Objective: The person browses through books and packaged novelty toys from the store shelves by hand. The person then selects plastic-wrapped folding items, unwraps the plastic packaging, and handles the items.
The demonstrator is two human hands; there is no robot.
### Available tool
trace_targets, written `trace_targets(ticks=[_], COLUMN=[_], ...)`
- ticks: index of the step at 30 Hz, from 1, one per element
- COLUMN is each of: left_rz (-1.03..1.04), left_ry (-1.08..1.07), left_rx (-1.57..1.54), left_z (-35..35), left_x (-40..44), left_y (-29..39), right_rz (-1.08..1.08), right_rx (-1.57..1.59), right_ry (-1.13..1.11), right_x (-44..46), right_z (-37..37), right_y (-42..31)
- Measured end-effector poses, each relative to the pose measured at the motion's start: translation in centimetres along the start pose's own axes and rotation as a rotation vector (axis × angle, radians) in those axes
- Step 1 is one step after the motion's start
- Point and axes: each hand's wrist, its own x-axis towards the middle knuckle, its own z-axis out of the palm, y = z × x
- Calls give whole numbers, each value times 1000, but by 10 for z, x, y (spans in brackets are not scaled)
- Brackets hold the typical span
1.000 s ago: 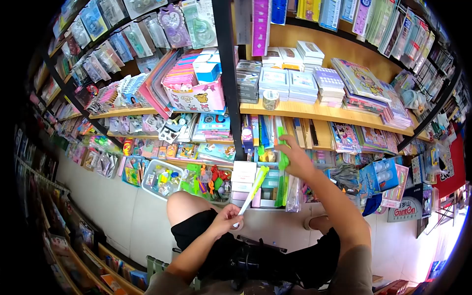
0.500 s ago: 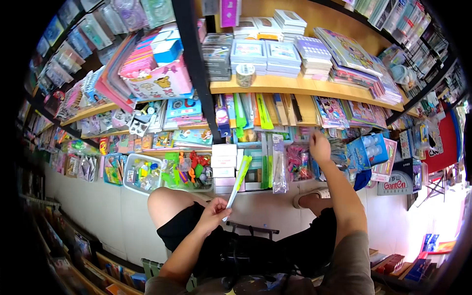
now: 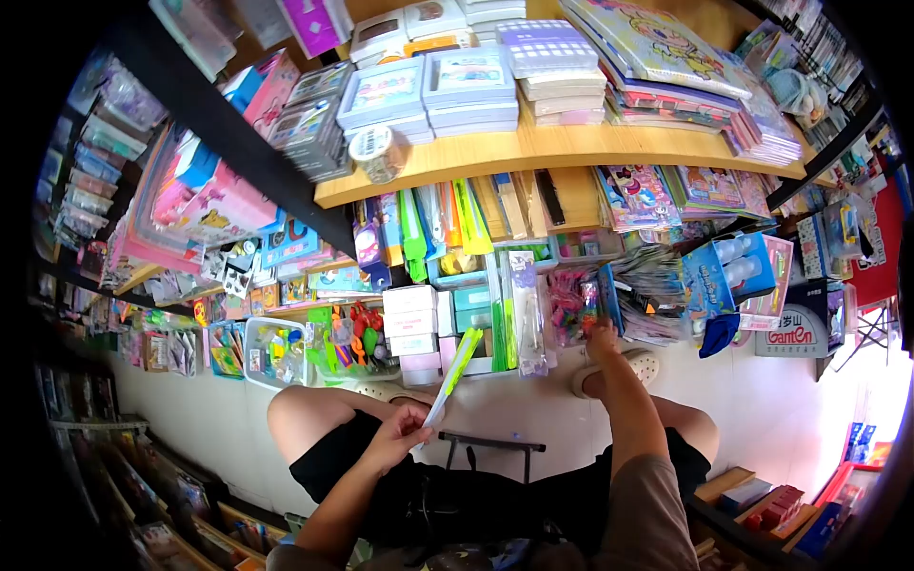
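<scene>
My left hand (image 3: 400, 438) is closed round the lower end of a long, slim white and yellow-green packet (image 3: 455, 377), above my lap. The packet's upper end points away from me towards the white boxes (image 3: 410, 320). At the bottom row of the shelf my right hand (image 3: 602, 341) has its fingers curled at the front, between a clear bin of pink items (image 3: 568, 303) and a bin of clear bagged goods (image 3: 649, 303). A blue upright edge (image 3: 609, 299) shows just above its fingertips. What those fingers grip, if anything, is hidden.
A wooden shelf (image 3: 571, 152) with stacked boxes and books spans the upper view. A dark post (image 3: 233, 124) divides it at left. Bins of small toys (image 3: 276, 352) line the floor. A low dark stool frame (image 3: 490, 445) stands between my legs.
My right hand has come down and towards me, from above the bins to their front edge. The view has shifted and tilted. My left hand still holds the slim packet.
</scene>
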Motion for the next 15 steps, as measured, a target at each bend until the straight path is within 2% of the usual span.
trace_targets(ticks=[3,4,10,13,15], left_rz=[47,49,-18,-28,-39], left_ry=[26,31,46,37,64], left_rx=[-8,-28,37,144,187], left_z=[7,13,8,7,10], left_x=[1,1,8,7,3], left_y=[8,19,12,8,11], right_rz=[-26,-29,13,8,-3], right_rx=[21,30,88,-47,88], right_ry=[2,54,-53,115,160], right_x=[-12,-1,1,5,12], right_z=[-24,-8,-12,12,14], right_y=[-1,8,5,13,19])
